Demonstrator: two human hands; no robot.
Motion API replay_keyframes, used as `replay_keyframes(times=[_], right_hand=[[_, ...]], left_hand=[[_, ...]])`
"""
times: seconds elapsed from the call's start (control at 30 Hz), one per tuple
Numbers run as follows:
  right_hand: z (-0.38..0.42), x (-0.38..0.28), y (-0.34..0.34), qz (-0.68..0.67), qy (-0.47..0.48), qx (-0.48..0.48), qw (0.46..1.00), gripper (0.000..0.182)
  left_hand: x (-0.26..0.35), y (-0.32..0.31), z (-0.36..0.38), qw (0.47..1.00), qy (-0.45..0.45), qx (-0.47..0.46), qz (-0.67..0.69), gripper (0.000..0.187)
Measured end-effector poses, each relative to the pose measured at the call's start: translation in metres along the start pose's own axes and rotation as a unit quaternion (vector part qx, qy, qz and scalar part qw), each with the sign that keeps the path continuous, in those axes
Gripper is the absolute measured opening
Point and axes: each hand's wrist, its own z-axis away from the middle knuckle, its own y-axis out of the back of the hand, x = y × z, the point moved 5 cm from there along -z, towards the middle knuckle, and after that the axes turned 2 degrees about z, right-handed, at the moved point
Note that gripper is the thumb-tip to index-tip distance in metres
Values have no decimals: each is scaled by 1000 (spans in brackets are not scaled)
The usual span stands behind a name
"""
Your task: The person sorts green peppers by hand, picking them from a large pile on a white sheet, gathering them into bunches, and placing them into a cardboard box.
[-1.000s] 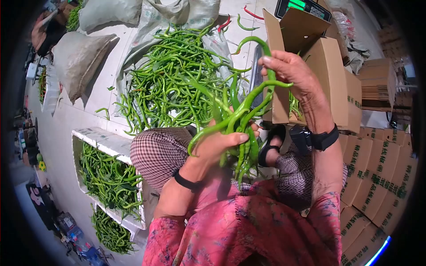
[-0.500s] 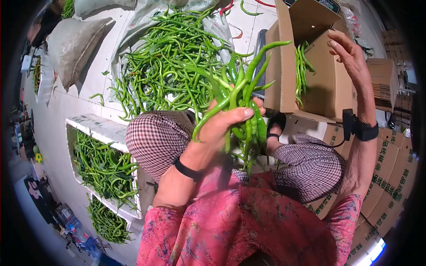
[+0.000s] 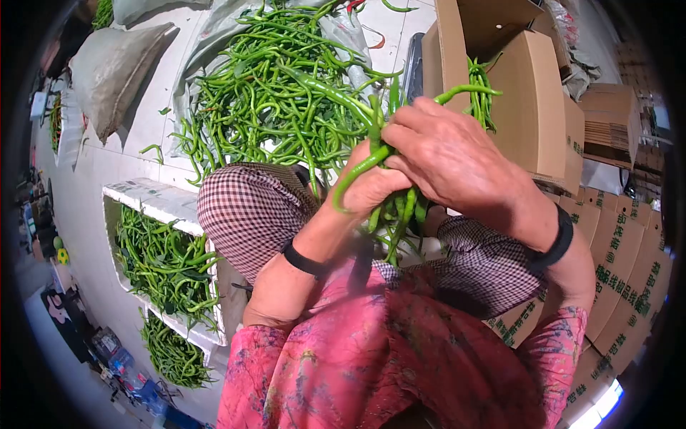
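A bunch of long green peppers (image 3: 400, 207) is gripped in my left hand (image 3: 366, 187), above my lap. My right hand (image 3: 457, 154) has its fingers curled over the top of the same bunch, touching it and my left hand. Pepper tips stick out above and below both hands. Beyond them, a large pile of green peppers (image 3: 279, 107) lies on a plastic sheet. An open cardboard box (image 3: 518, 114) stands at the upper right, with some green peppers (image 3: 480, 93) inside.
White foam boxes (image 3: 153, 193) at the left hold more green peppers. A stuffed sack (image 3: 114, 75) lies at the upper left. Flat printed cardboard (image 3: 618, 264) covers the floor at the right, and stacked cardboard (image 3: 607, 125) stands behind it.
My right hand has moved from beside the cardboard box down and left onto the bunch, and its fingers have closed. My left hand still holds the bunch.
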Motion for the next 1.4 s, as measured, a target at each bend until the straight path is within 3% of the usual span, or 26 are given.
replay_keyframes(times=[0.1,0.17,0.23,0.27,0.33,0.4,0.43,0.47,0.5,0.53,0.67,0.73,0.83,0.9,0.97,1.03,1.07,1.13,1.23,1.3,1.37,1.4], right_hand=[[-10,2,-6,-36,1,-27,999,31],[-15,1,-4,-29,5,-93,995,17],[-17,8,-15,-44,19,-75,996,16],[-18,12,-9,-68,21,-13,997,15],[-21,24,13,-91,18,146,985,18],[-20,44,46,-209,-92,221,948,24],[-10,49,66,-168,-140,200,955,33],[-10,50,85,-311,-294,273,862,29],[-2,55,92,-353,-223,347,840,20],[8,69,100,-325,-225,405,824,18],[61,124,116,-329,-217,416,819,19],[77,153,104,-167,-346,283,879,34],[86,131,76,-33,-336,242,909,38],[77,99,48,-178,-327,163,914,37],[64,62,11,-267,-367,11,891,36],[49,27,-3,-208,-306,-65,927,42],[48,21,-15,-207,-307,-63,927,42],[43,14,-29,-189,-241,44,951,34],[40,17,-39,-211,-255,1,944,42],[42,23,-37,-239,-241,35,940,33],[44,30,-38,-331,-271,-5,904,29],[45,31,-42,-359,-286,27,888,22]], left_hand=[[-1,0,5,1000,8,9,9,28],[-5,0,5,999,-16,43,29,27],[6,-8,5,997,-2,6,78,29],[11,-10,7,993,84,8,80,31],[9,-6,4,994,69,18,86,37],[4,-3,3,994,62,19,86,40],[2,-1,4,990,92,29,104,47],[0,0,5,984,121,39,122,53],[1,-1,6,985,119,35,121,53],[4,0,6,984,111,41,136,52],[7,1,5,982,82,60,157,47],[4,3,4,981,79,69,165,46],[1,7,2,978,65,94,177,46],[2,7,4,974,67,110,186,42],[0,9,3,967,76,117,214,40],[-2,8,3,966,52,143,210,39],[-3,8,2,967,49,145,203,38],[-3,10,1,971,20,158,180,36],[-1,13,2,969,5,155,194,33],[-3,15,3,965,40,162,203,33],[4,12,3,963,26,177,204,32],[5,11,4,963,31,165,213,31]])
